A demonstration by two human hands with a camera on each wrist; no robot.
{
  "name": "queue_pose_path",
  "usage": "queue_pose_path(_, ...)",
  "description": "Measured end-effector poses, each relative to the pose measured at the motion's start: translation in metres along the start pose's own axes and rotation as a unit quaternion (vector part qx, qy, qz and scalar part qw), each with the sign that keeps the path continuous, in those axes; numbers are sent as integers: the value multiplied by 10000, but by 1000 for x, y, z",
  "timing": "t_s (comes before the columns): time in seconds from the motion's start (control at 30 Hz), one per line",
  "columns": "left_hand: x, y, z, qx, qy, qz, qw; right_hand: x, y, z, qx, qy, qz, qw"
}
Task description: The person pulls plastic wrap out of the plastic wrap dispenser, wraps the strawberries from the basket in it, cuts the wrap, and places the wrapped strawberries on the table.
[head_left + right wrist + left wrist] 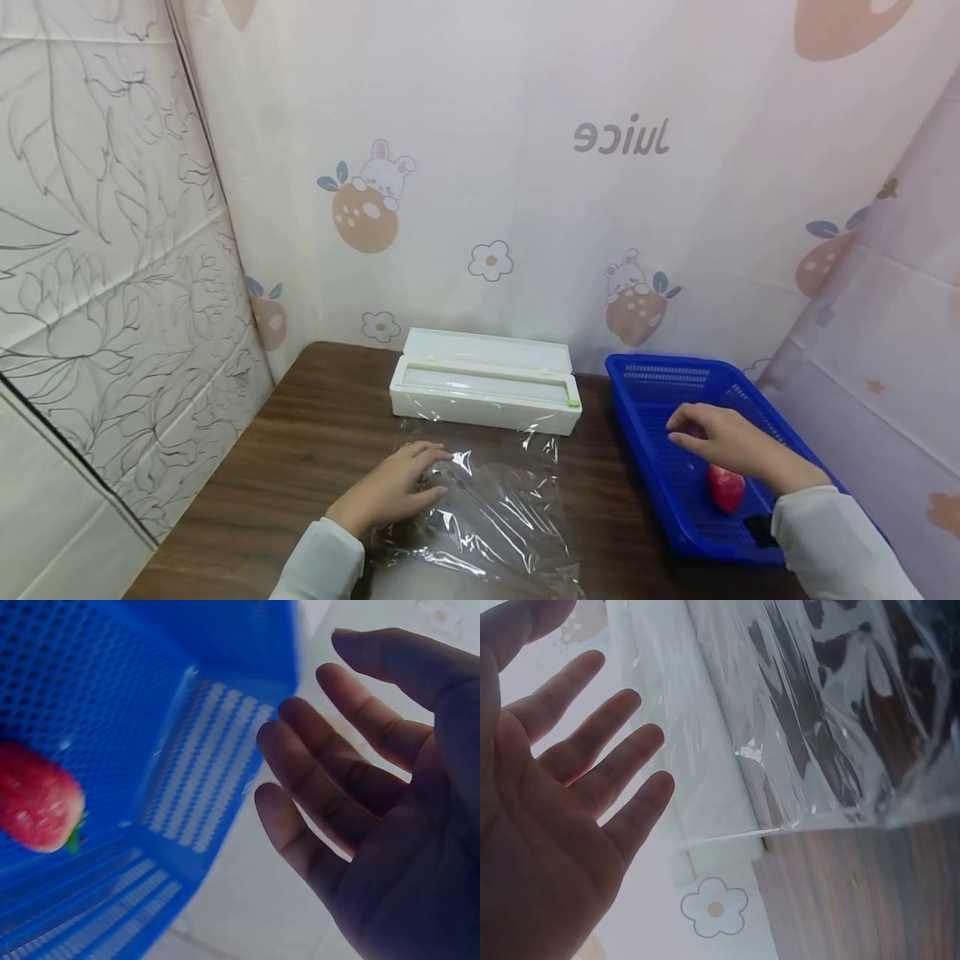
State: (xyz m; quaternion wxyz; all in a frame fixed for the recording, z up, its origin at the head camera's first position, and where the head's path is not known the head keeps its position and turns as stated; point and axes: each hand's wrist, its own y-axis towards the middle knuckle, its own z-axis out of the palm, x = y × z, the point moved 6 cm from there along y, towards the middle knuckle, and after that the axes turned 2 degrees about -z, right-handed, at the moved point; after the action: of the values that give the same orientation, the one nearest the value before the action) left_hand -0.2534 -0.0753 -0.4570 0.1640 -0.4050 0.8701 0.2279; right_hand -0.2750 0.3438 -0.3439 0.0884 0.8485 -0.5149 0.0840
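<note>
A sheet of clear cling film (495, 517) stretches toward me from a white dispenser box (483, 404) with its lid raised. Over the film's left side is my left hand (401, 487), its fingers spread and nothing in its grasp. The left wrist view shows that palm bare, beside the film (817, 750). My right hand (723, 437) hovers above a blue plastic basket (652, 483), fingers loosely bent and holding nothing. Below it in the basket lies a red strawberry (726, 489); its green leaf end shows in the right wrist view (37, 799).
The dark wooden table (300, 467) backs onto a printed curtain (487, 167). Another patterned sheet (112, 250) hangs along the left. A whitish shape (412, 579) shows under the film at the near edge; its kind is unclear. A small dark object (761, 529) is by the right sleeve.
</note>
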Motion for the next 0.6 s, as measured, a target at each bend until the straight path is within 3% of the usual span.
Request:
queue_pose_path(0.27,-8,2,9,212,170,141,9995,-53,-5,20,951,352,823,9914)
queue_pose_path(0.6,-13,4,10,189,190,293,9992,-92,-8,30,1565,441,1491,9754)
